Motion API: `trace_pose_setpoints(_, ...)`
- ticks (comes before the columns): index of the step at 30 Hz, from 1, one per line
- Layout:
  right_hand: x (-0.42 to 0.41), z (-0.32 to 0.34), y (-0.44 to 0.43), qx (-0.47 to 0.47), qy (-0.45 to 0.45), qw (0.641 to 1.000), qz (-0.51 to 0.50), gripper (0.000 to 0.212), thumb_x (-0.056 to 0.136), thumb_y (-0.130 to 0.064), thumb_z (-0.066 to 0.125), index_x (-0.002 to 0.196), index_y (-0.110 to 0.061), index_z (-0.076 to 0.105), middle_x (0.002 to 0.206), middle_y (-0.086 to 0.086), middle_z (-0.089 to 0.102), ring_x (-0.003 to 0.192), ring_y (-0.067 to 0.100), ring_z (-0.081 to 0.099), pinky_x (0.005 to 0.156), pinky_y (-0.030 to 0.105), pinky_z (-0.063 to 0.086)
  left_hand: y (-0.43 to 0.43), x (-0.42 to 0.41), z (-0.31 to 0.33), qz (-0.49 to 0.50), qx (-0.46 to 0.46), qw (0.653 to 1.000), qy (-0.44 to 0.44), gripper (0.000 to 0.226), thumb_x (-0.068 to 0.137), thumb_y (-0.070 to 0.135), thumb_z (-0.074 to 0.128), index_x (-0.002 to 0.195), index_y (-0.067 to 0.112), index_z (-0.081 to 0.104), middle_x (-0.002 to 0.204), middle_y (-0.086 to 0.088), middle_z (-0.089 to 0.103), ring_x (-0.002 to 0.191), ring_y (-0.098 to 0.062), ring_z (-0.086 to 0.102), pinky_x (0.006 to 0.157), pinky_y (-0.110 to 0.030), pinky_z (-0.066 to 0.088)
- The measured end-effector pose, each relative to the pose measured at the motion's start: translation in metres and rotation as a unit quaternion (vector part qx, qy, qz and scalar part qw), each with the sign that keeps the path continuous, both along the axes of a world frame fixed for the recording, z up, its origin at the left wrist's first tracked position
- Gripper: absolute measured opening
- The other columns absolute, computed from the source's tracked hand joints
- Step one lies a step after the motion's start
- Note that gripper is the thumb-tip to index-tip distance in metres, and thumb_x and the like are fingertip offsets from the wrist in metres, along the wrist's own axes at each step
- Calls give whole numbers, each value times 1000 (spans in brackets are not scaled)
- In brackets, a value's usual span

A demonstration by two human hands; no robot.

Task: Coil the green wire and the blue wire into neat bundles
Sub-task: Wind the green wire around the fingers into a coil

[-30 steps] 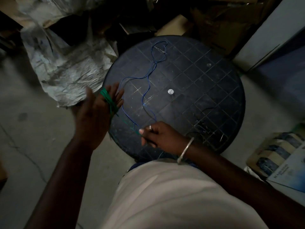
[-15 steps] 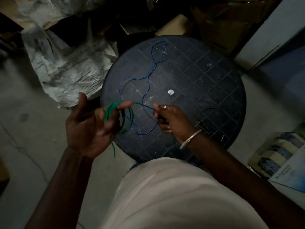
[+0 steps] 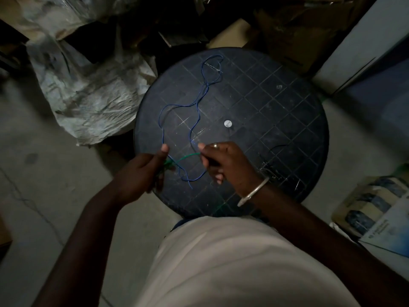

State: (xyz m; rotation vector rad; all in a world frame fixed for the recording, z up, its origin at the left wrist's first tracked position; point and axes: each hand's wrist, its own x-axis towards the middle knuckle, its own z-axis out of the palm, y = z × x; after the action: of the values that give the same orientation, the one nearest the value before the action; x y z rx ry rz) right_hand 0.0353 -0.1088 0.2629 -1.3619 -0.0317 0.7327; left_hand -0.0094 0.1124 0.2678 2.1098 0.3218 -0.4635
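A thin green wire (image 3: 187,156) stretches between my two hands over the near left part of a round black table (image 3: 276,120). My left hand (image 3: 141,173) is closed around the coiled part of the green wire, most of which is hidden in the fist. My right hand (image 3: 223,162) pinches the wire's other end. A long blue wire (image 3: 200,100) lies loose on the table in wavy loops, running from the far edge down to a loop between my hands.
Crumpled pale sacks (image 3: 88,94) lie on the floor left of the table. Cardboard and dark clutter (image 3: 287,23) sit behind it. A printed box (image 3: 371,207) stands at the right. A small silver disc (image 3: 227,123) marks the table's middle.
My left hand turned over and closed on the green coil, moving right onto the table edge. My right hand moved slightly away from me, and the green span between my hands is short and taut.
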Motion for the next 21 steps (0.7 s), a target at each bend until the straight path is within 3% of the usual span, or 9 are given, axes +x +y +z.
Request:
trace_pose_setpoints(4, 11, -10, -7, 119, 111, 986, -27, 25, 90, -22, 47, 69, -10, 50, 44, -8, 32, 33, 6, 23, 39, 16, 15, -2, -4, 22, 37, -356, 928, 99, 96, 93, 68, 14, 83, -9, 71, 40, -12, 16, 33, -14, 28, 41, -23, 26)
trace_pose_setpoints(7, 13, -21, -7, 76, 124, 989, -10, 28, 98, -19, 44, 74, -10, 53, 44, -9, 32, 33, 4, 23, 39, 13, 16, 5, -6, 27, 40, -689, 717, 100, 90, 99, 62, 18, 124, -19, 48, 45, -20, 36, 47, -26, 49, 63, -31, 45)
trace_pose_setpoints(9, 9, -23, -5, 4, 90, 996, 21, 31, 104, -17, 44, 76, -10, 56, 44, -10, 34, 34, 3, 26, 37, 13, 19, 5, -1, 30, 89, -770, 629, 52, 92, 97, 66, 21, 149, -10, 16, 117, -31, 61, 101, -31, 62, 95, -35, 46)
trace_pose_setpoints(11, 2, -21, -2, -67, 12, 996, 63, 29, 105, -15, 47, 81, -6, 62, 40, -11, 39, 34, -2, 33, 37, 12, 26, 1, 4, 33, 120, -775, 621, 5, 94, 95, 68, 23, 152, -3, 2, 160, -20, 20, 147, -26, 26, 118, -37, 25)
trace_pose_setpoints(12, -1, -20, -1, -97, -26, 991, 86, 28, 104, -12, 49, 84, -2, 66, 39, -11, 43, 35, -2, 38, 42, 8, 30, 0, 8, 32, 135, -751, 646, -23, 96, 94, 68, 28, 152, -4, 3, 163, -18, 13, 150, -26, 16, 122, -38, 14)
trace_pose_setpoints(14, -7, -18, -1, -123, -90, 980, 129, 30, 102, -14, 54, 84, 0, 72, 45, -9, 48, 43, -1, 43, 51, 12, 34, 1, 13, 19, 170, -597, 781, -67, 103, 85, 71, 48, 153, 1, 14, 162, -12, 21, 149, -20, 23, 123, -39, 9)
trace_pose_setpoints(17, -11, -6, 0, -95, -111, 980, 135, 35, 101, -21, 58, 74, -3, 72, 47, -2, 41, 42, 4, 34, 46, 14, 29, -1, 11, 3, 90, -146, 978, -119, 92, 79, 79, 46, 149, 21, 35, 152, 3, 42, 139, -8, 40, 118, -36, 26)
trace_pose_setpoints(19, -5, 1, -1, -52, -78, 992, 81, 38, 102, -17, 54, 69, -3, 66, 41, -9, 36, 36, 1, 30, 41, 13, 26, 1, 6, -3, 11, 74, 994, -75, 87, 76, 89, 31, 120, 20, 63, 110, -3, 69, 105, -19, 64, 94, -39, 48)
trace_pose_setpoints(21, 5, 4, -5, 25, -11, 999, 28, 37, 103, -13, 48, 69, -4, 62, 43, -9, 30, 35, 4, 24, 37, 16, 20, 3, 2, 0, 35, -3, 999, 22, 101, 64, 98, 28, 94, 14, 75, 74, -21, 66, 63, -25, 63, 65, -36, 48)
